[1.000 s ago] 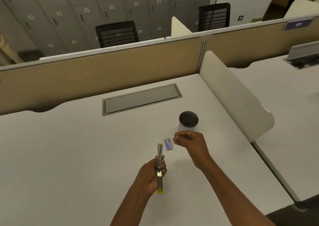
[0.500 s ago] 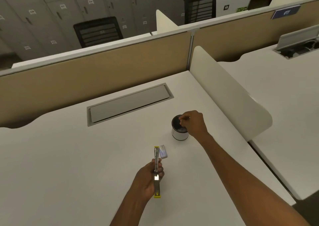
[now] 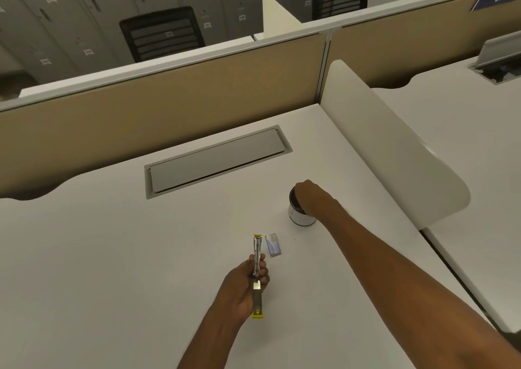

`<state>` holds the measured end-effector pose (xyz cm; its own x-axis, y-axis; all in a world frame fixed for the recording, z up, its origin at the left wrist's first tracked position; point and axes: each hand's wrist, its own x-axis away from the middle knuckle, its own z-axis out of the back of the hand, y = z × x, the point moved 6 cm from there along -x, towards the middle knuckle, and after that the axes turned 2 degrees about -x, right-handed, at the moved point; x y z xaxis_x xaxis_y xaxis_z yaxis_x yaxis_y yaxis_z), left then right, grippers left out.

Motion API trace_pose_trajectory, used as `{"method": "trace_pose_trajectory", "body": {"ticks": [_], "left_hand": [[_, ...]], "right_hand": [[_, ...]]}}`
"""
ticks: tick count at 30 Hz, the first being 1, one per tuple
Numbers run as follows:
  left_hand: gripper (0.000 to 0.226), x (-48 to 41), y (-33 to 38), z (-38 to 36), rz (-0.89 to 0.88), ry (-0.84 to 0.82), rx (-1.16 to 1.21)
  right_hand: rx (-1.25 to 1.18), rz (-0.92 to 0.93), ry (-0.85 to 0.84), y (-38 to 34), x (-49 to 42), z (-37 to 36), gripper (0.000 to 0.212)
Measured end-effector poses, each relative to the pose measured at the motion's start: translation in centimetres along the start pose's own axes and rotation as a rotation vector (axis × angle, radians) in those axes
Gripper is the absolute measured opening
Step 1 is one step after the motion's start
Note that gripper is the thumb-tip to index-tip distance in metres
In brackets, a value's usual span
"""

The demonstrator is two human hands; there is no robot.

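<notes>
The left hand [image 3: 245, 284] is gripping a long stapler [image 3: 256, 251] round its middle, with fingers curled tight. It is holding the stapler just above the white bench [image 3: 112, 256]. The stapler is looking like hard, shiny metal with yellow ends, so it is probably stiff, light and a bit slippery. The middle seems the best place to hold it. Beside its far tip, a small staple box [image 3: 273, 244] is lying flat. Further right, the right hand [image 3: 313, 199] is resting over a little cup [image 3: 298, 218]. Its fingertips are hiding, so I cannot tell if they are holding anything.
</notes>
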<state>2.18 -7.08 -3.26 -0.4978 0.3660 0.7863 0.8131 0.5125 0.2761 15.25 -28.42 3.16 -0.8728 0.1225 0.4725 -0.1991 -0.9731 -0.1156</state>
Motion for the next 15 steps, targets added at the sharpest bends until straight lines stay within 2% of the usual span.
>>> {"method": "trace_pose_trajectory", "body": {"ticks": [5, 7, 9, 11, 12, 13, 15], "left_hand": [[0.027, -0.3, 0.0, 0.4, -0.004, 0.022, -0.007], [0.027, -0.2, 0.0, 0.5, -0.005, 0.02, -0.004], [0.026, -0.1, 0.0, 0.5, 0.006, 0.004, -0.004], [0.025, 0.4, 0.0, 0.4, 0.028, -0.032, -0.019], [0.024, 0.6, 0.1, 0.3, 0.036, -0.052, -0.039], [0.023, 1.0, 0.2, 0.3, 0.036, -0.068, -0.064], [0.022, 1.5, 0.6, 0.4, 0.02, -0.089, -0.12]], "right_hand": [[0.031, 0.007, 0.041, 0.2, 0.2, 0.6, 0.039], [0.002, -0.005, 0.094, 0.3, 0.5, 1.0, 0.031], [-0.067, -0.007, 0.282, 0.4, 1.6, 2.2, 0.018], [-0.313, 0.066, 0.534, -0.4, 4.4, 3.2, 0.015], [-0.483, 0.126, 0.586, -1.2, 6.1, 3.1, 0.012], [-0.657, 0.177, 0.536, -2.3, 7.5, 2.2, 0.01], [-0.858, 0.2, 0.25, -4.9, 8.9, -1.5, 0.016]]}}
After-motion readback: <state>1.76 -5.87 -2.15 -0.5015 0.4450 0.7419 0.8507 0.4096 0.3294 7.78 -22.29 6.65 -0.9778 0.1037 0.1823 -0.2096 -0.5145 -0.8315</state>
